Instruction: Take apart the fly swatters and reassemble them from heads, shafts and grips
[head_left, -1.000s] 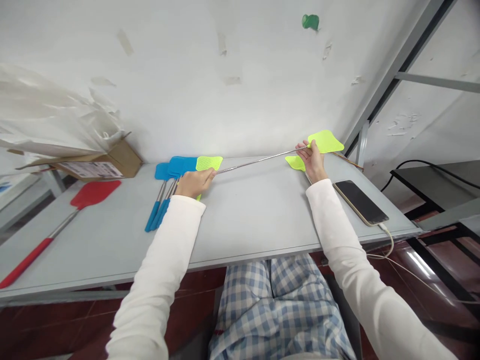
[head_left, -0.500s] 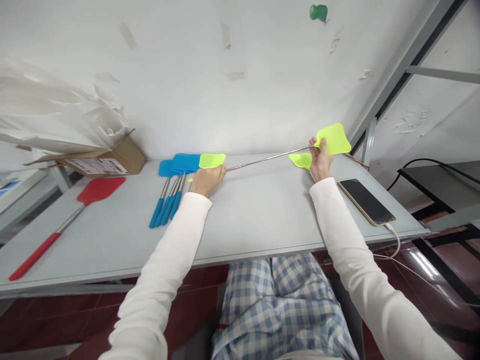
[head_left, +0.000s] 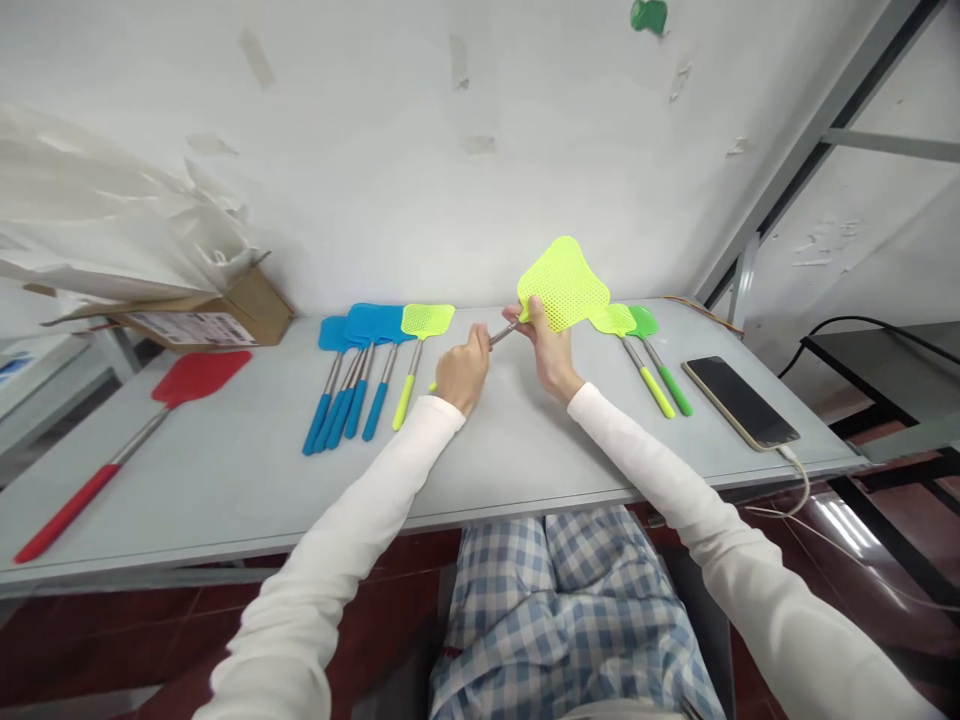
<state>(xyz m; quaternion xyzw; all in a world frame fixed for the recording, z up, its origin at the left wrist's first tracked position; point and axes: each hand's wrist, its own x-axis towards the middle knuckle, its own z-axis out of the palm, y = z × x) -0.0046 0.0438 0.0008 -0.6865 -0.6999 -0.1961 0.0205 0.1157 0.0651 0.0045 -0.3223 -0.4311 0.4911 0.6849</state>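
above the grey table (head_left: 525,465), one lime swatter (head_left: 562,285) held at both ends

at far left lies a red swatter (head_left: 142,437), a cardboard box (head_left: 259,305) behind it. next comes a row of blue swatters (head_left: 370,323), then a second lime swatter (head_left: 428,320) just beside them. the left hand (head_left: 463,372) is curled closed around the held swatter's handle. a short length of metal shaft (head_left: 504,336) runs up to the right hand (head_left: 553,352), whose thumb and fingers pinch the base of the mesh head, tilted up. further right, a third lime swatter (head_left: 616,320) and a green swatter (head_left: 675,390) lie close together, then a phone (head_left: 741,402) with a cable (head_left: 802,475).
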